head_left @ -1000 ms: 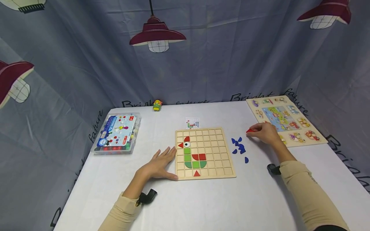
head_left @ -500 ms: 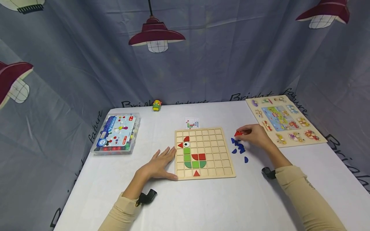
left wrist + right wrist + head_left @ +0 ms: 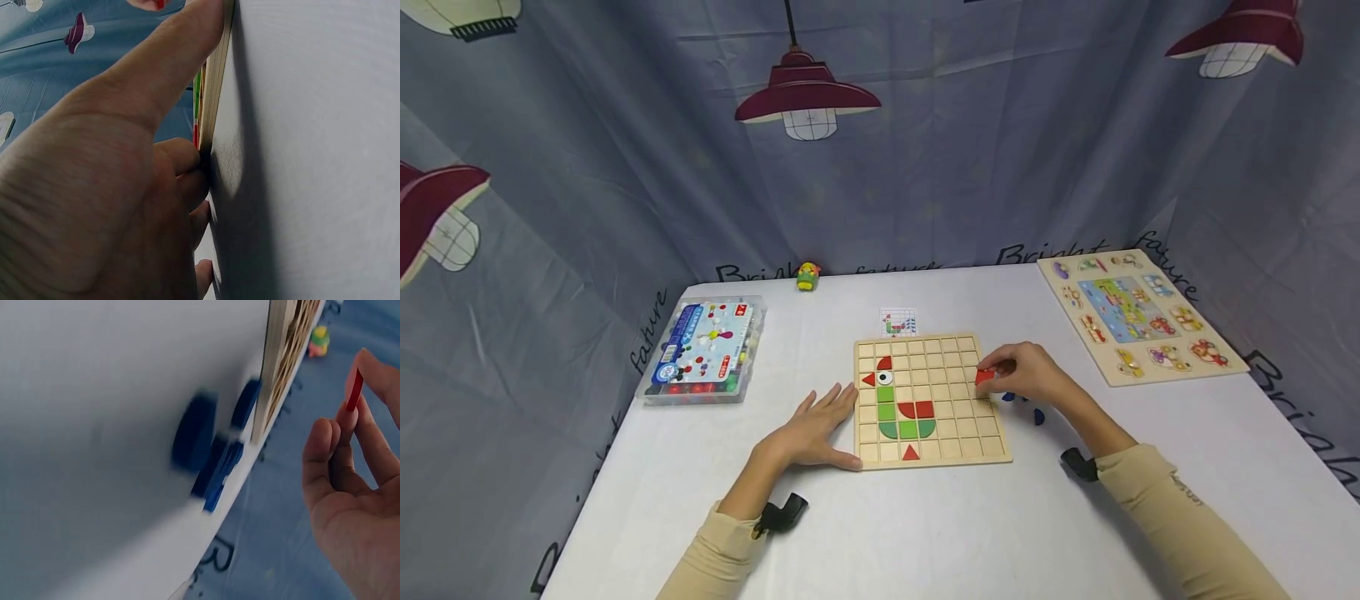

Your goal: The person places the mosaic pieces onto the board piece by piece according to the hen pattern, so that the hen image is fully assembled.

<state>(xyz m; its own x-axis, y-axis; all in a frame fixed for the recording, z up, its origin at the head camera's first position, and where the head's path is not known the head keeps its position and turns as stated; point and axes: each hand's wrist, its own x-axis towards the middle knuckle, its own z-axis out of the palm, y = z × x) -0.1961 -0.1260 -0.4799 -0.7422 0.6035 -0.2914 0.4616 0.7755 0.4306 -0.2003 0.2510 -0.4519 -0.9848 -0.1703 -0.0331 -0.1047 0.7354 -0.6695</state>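
A wooden grid board (image 3: 958, 427) lies on the white table, with red, green and eye-marked tiles set in its left cells, among them a red triangle (image 3: 911, 452) and a green square (image 3: 886, 412). My left hand (image 3: 812, 429) rests flat along the board's left edge, fingers spread, thumb at the near corner. Over the board's right edge, my right hand (image 3: 1030, 372) pinches a red tile (image 3: 355, 391) between thumb and fingertips. Beneath that hand lie several blue leaf-shaped tiles (image 3: 195, 434), partly hidden by it in the head view.
A small pattern card (image 3: 898, 322) lies behind the board. To the left stands a clear box (image 3: 703, 350) with a molecule picture. A wooden picture puzzle (image 3: 1138, 321) lies at the back right, and a small yellow-green toy (image 3: 808, 276) stands at the back edge.
My right hand has carried the red tile leftward from beside the picture puzzle, past the blue tiles, to the board's right edge. My left hand has stayed in place.
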